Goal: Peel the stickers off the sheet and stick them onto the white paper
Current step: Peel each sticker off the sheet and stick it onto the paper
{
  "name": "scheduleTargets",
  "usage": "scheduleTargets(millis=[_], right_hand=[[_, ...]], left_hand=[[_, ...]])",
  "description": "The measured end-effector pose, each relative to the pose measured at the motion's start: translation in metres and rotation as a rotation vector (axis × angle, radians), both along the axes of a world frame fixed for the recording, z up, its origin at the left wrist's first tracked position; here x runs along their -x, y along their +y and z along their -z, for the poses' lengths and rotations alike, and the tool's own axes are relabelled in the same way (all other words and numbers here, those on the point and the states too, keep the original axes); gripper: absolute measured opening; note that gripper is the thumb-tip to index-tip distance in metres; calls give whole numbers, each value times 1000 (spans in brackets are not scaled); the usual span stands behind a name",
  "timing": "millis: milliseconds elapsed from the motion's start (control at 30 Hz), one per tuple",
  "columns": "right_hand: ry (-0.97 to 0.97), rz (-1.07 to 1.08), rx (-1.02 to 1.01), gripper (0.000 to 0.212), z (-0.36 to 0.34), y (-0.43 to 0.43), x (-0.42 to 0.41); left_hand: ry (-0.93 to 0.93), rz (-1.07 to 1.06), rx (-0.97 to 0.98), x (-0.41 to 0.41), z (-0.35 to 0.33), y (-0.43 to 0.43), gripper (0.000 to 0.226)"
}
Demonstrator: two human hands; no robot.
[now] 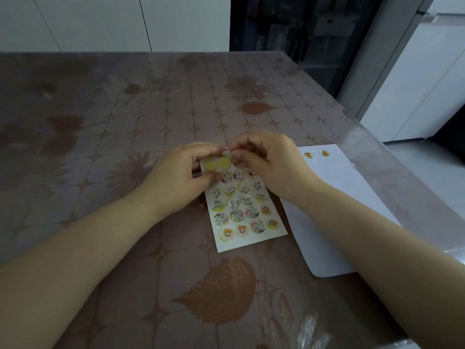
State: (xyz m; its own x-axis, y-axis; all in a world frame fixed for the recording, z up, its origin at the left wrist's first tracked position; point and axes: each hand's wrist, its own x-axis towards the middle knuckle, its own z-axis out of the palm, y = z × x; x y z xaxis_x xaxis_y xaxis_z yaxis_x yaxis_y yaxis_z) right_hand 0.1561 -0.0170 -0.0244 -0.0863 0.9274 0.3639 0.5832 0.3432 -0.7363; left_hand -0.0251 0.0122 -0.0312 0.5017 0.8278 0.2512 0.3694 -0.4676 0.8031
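While the left hand (181, 177) grips the sticker sheet (245, 212) of round patterned stickers, the right hand (266, 165) pinches one pale sticker (227, 153) at its 12 o'clock edge; white paper (352, 197) lies at 3 o'clock.

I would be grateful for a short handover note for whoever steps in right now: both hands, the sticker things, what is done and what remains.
Left hand: grips the far left corner of the sticker sheet.
Right hand: pinches a sticker that is peeling up at the sheet's far edge.
The white paper lies right of the sheet on the table.
Done: two stickers sit at the paper's far end, and two bare yellow spots show on the sheet.
Left: place this sticker, then the many remaining.
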Motion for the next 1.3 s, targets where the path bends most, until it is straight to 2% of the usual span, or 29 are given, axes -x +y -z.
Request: scheduleTargets(millis=[200,333,400,467,533,600,733,833,1100,1300], right_hand=[[7,14,39,11,-5,-2,0],[35,44,107,11,-19,-5,-11],[11,107,140,3,-31,-9,-27],[-4,180,176,4,-43,-14,-50],[7,222,278,11,-48,-17,-75],[-63,242,443,20,-45,-17,-91],[-96,241,600,7,-34,-10,-97],[-110,274,634,2,-30,-8,-97],[-90,334,647,11,-26,-4,-94],[-155,357,620,7,-20,-2,-89]], left_hand=[[162,-69,-95,1,0,1,41],[173,-81,-117,2,-2,1,40],[184,-83,-113,2,-1,1,40],[188,-92,-106,2,0,2,40],[173,-95,-79,2,1,2,39],[159,-101,-60,2,2,2,38],[157,-107,-48,2,3,4,37],[167,-91,-46,2,3,5,36],[84,-30,23,4,3,4,40],[94,-9,3,5,5,6,41]])
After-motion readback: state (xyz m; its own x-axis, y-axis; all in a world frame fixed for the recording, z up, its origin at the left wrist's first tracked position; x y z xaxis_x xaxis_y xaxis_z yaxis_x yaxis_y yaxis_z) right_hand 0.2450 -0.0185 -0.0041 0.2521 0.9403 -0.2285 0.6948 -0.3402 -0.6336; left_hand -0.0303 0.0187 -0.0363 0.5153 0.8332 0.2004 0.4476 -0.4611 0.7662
